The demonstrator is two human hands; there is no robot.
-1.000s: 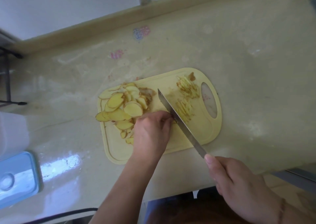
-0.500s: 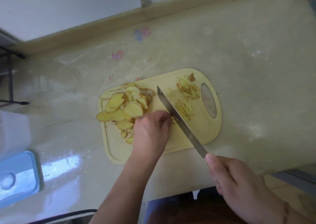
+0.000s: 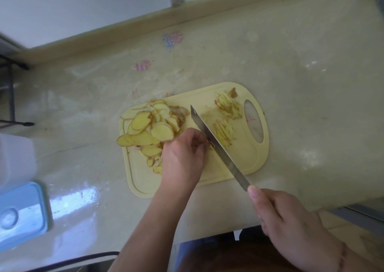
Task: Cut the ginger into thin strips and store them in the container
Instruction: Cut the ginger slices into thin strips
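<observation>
On cutting board: knife in right hand; no legible writing.

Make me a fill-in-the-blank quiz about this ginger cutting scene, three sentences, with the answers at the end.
1. The right hand holds the ____ by its handle.
2. The left hand steadies ginger on the yellow ____, beside the blade.
3. The pile of ginger slices lies on the board's ____ side, and the cut strips lie near its handle hole.

Answers: knife; cutting board; left
</observation>
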